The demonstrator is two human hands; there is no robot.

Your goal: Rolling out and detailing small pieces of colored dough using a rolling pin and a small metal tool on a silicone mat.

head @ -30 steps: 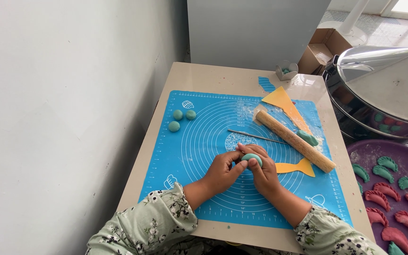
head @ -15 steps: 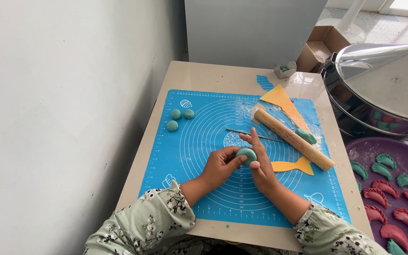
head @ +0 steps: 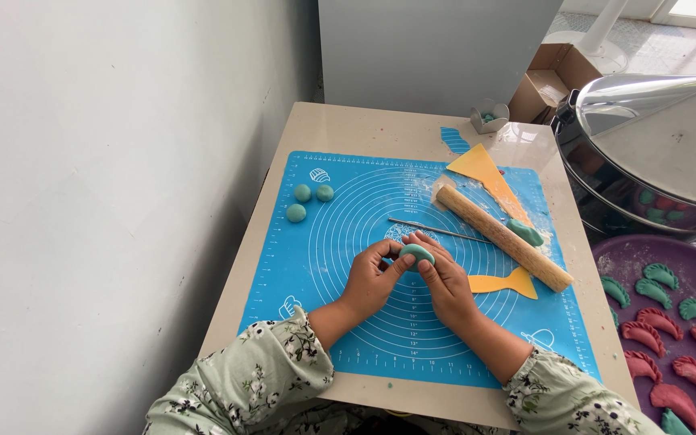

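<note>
My left hand [head: 368,278] and my right hand [head: 442,278] meet over the middle of a blue silicone baking mat [head: 340,266]. Between their fingertips they pinch a small folded piece of teal dough [head: 416,253], held just above the mat. Three teal dough balls [head: 308,200] lie at the mat's left edge. A wooden rolling pin [head: 509,237] lies diagonally to the right of my hands, with a teal dough lump [head: 524,233] resting against it. A thin metal stick [head: 437,230] lies just beyond my fingers.
Two yellow plastic scrapers [head: 485,173] [head: 503,283] lie by the pin. A purple tray [head: 694,274] of teal and red dumplings is at the right, behind it a big steel pot [head: 654,153] with lid. A small metal cup [head: 489,119] stands at the back; a wall runs along the left.
My hands have stayed over the mat's middle, and the fingers have shifted around the dough piece, pressing and turning it. Nothing else has moved.
</note>
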